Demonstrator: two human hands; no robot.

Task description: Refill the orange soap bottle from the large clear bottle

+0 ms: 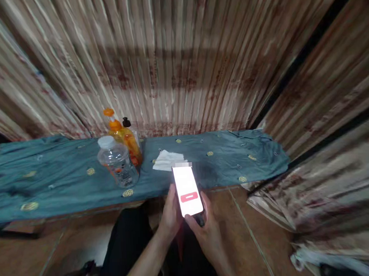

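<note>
Both my hands hold a smartphone (187, 187) upright above my lap; its lit screen is white with a red button low on it. My left hand (170, 211) grips the phone's left edge. Around the right edge and lower corner is my right hand (208, 230), its thumb at the bottom of the phone. Just beyond the phone, a folded white cloth (167, 160) lies on a bench covered with teal patterned fabric (217, 169).
On the bench at left stand a clear plastic bottle (119, 165) with a white cap, an orange pump bottle (130, 143) and a black-topped bottle (126, 122) partly hidden behind. A striped, patterned curtain (180, 71) hangs behind. Dark poles (301, 60) slant at right above a tiled floor (240, 234).
</note>
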